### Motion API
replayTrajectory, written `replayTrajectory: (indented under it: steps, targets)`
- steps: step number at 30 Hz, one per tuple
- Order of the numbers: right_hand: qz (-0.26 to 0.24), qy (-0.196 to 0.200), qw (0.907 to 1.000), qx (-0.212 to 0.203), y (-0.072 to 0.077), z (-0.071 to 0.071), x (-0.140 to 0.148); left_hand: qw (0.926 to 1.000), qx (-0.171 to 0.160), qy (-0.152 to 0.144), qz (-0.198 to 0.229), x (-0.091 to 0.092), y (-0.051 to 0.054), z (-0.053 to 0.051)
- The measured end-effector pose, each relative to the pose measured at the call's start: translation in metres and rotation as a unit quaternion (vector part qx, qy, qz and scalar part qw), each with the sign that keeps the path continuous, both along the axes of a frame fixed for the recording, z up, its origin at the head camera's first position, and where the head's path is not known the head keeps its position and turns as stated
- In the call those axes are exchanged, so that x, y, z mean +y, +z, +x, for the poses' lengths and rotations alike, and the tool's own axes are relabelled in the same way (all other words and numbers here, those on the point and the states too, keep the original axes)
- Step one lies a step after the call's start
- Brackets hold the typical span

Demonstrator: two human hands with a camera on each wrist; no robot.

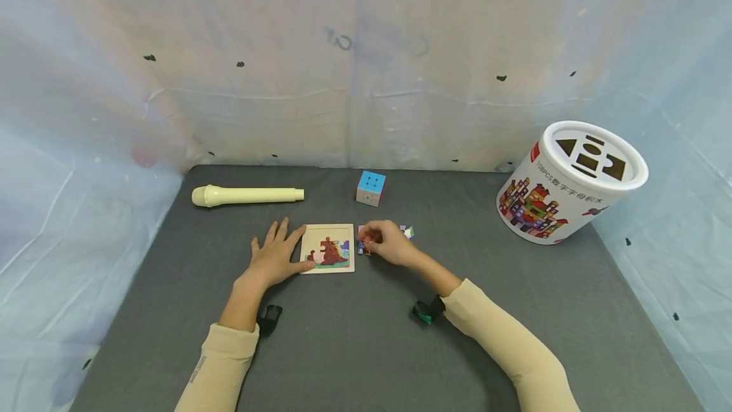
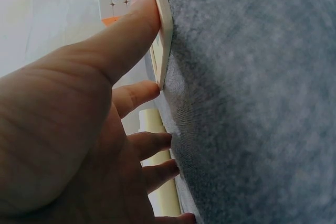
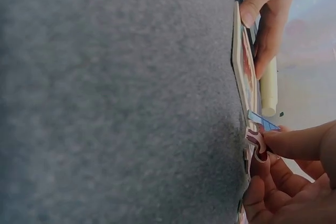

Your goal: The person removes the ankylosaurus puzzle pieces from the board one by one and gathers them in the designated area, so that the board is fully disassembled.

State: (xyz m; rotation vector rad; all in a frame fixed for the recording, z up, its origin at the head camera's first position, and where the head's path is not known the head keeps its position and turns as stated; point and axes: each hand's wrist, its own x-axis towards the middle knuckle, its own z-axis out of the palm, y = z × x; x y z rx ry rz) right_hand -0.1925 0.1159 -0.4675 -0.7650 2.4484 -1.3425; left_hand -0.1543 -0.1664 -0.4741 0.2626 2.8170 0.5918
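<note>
A square wooden puzzle board (image 1: 327, 229) lies on the dark cloth with several coloured pieces (image 1: 333, 252) set in its lower part. My left hand (image 1: 273, 261) rests with spread fingers at its left side, the thumb on the board's edge (image 2: 164, 30). Just right of the board, my right hand (image 1: 391, 244) pinches a small puzzle piece (image 3: 255, 139) between thumb and fingers. Loose pieces (image 1: 408, 231) lie around and partly under that hand; some are hidden by it.
Behind the board stands a cube (image 1: 370, 188) with a blue top. A pale yellow microphone-shaped object (image 1: 248, 195) lies at the back left. A large white tub (image 1: 563, 186) with a slotted lid stands at the back right, near the sheeting.
</note>
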Motion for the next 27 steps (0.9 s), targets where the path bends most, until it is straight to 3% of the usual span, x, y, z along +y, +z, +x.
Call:
replayTrajectory:
  steps: [11,23,27]
  targets:
    - [0.032,-0.003,0.9994,0.017,-0.002,0.003,0.001,1.0000,-0.001,0.001,0.003,0.001,0.001,0.001]
    - [0.097,-0.017,0.9887,0.113,-0.009,0.010,-0.002,1.0000,0.006,0.001,0.002,0.001,0.000,0.001]
    - [0.107,-0.026,0.9858,0.127,-0.010,0.012,-0.003,1.0000,0.005,0.000,0.003,0.001,0.000,0.001]
